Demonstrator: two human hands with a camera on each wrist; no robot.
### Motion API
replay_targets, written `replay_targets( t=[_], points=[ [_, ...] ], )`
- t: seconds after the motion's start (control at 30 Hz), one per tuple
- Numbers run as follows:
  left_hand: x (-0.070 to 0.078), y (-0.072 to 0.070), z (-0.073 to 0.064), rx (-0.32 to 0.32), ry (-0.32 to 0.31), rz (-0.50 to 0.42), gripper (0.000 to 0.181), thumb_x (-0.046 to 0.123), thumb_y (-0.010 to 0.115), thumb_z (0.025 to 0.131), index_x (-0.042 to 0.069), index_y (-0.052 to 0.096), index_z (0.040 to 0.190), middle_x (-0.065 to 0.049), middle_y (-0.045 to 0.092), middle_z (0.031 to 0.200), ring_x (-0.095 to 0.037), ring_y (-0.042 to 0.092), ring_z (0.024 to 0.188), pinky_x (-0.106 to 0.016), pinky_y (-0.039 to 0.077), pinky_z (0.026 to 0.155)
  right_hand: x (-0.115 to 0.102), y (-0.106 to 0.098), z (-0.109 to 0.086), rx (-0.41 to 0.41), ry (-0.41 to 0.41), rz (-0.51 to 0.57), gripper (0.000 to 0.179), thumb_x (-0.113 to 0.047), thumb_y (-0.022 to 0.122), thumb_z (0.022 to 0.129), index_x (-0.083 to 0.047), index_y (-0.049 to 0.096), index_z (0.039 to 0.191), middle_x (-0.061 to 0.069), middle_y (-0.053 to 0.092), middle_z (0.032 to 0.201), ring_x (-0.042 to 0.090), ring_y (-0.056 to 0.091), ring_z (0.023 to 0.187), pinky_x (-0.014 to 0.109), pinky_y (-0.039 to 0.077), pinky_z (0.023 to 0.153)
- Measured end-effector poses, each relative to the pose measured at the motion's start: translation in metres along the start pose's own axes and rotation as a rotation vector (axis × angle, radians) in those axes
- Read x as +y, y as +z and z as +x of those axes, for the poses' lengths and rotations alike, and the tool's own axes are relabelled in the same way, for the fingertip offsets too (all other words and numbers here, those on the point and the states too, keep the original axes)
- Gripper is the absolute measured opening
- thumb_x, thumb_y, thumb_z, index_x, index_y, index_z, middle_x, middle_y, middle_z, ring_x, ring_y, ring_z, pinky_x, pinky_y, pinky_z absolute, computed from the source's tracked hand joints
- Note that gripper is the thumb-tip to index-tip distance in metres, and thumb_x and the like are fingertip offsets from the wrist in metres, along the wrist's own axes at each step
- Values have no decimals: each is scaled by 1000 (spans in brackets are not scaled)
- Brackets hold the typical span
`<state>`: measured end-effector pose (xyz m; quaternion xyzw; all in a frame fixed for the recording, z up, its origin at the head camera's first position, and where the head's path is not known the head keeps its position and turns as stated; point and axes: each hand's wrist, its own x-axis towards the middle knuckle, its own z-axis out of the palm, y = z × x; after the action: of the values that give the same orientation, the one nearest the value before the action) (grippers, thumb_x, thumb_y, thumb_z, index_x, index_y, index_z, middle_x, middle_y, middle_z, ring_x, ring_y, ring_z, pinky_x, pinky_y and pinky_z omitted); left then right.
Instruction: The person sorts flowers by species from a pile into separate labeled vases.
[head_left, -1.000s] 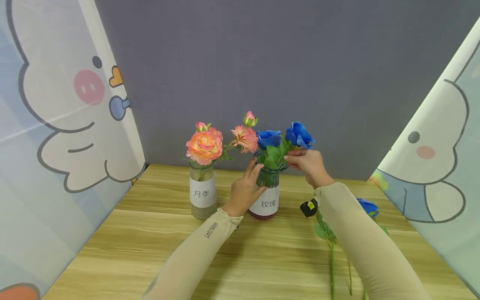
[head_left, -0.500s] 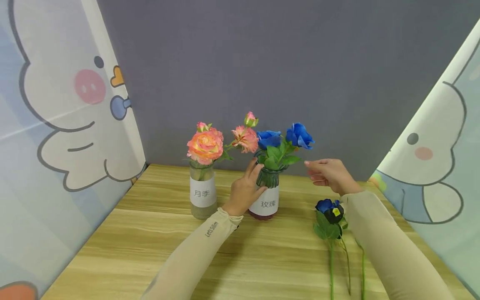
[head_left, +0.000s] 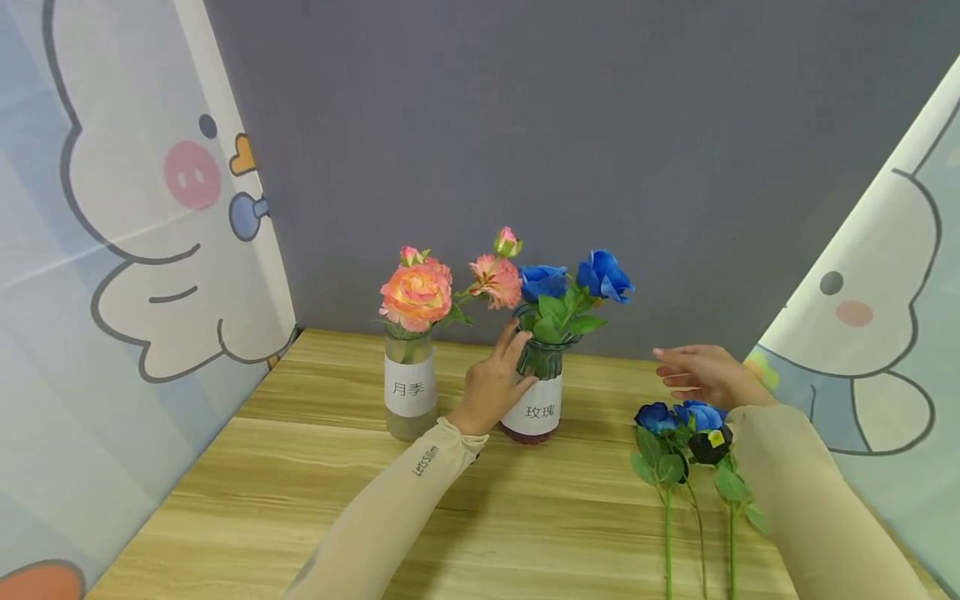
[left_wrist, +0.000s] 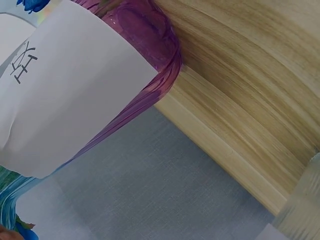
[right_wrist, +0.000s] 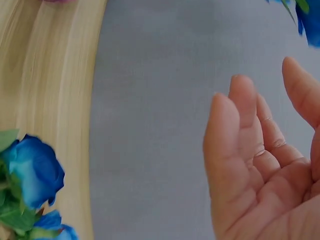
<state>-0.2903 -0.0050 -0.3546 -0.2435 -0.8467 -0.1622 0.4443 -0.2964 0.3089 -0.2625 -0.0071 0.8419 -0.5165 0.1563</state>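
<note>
the left hand (head_left: 490, 390), fingers fairly straight, rests against the white-labelled teal-to-purple glass vase (head_left: 542, 392), seemingly steadying it under two blue roses (head_left: 604, 276); at its three o'clock the right hand (head_left: 705, 374), relaxed and empty, hangs near loose long-stemmed blue roses (head_left: 655, 418) lying at four.

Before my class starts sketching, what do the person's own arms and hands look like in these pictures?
The left sleeve and right sleeve are long and cream. The left one has a gathered cuff with dark lettering nearby; the right one shows no lettering. The left hand and right hand are bare.
</note>
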Motion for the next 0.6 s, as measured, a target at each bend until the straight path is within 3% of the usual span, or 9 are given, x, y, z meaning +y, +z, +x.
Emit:
replay_targets(
  t=[0.13, 0.3, 0.4, 0.5, 0.6],
  points=[
    [0, 0, 0, -5, -1, -4, 76, 30, 86, 71, 8, 44, 130, -19, 46, 142, -2, 20, 41, -18, 24, 38, 14, -11, -1, -11, 26, 41, 77, -40, 56, 96, 13, 26, 143, -11, 62, 89, 4, 62, 82, 30, 53, 79],
    [-1, 1, 0, -3, -1, -12, 76, 30, 86, 72, 8, 43, 130, -18, 46, 142, -2, 20, 41, -18, 25, 38, 34, -22, 0, 0, 63, 85, 67, -32, 55, 97, 14, 30, 139, -9, 61, 86, 6, 62, 77, 28, 54, 74],
    [-1, 0, 0, 1, 0, -17, 76, 30, 86, 72, 8, 43, 130, -19, 46, 142, -1, 20, 41, -18, 25, 38, 47, -25, 2, 1, 79, 112, 50, -27, 56, 98, 9, 44, 129, -6, 61, 86, 9, 62, 75, 29, 54, 71],
    [-1, 0, 0, 6, -1, -19, 76, 29, 86, 71, 8, 42, 130, -18, 47, 141, -1, 19, 42, -18, 25, 38, 58, -25, 5, -2, 79, 146, 23, -23, 57, 97, -4, 59, 110, -5, 61, 85, 9, 62, 73, 28, 54, 70],
    [-1, -1, 1, 4, 1, -16, 76, 28, 86, 71, 8, 43, 130, -18, 47, 141, -1, 19, 42, -19, 26, 38, 68, -22, 6, -8, 74, 180, 10, -19, 57, 97, -12, 64, 99, -4, 62, 85, 9, 62, 71, 26, 54, 68]
  ],
)
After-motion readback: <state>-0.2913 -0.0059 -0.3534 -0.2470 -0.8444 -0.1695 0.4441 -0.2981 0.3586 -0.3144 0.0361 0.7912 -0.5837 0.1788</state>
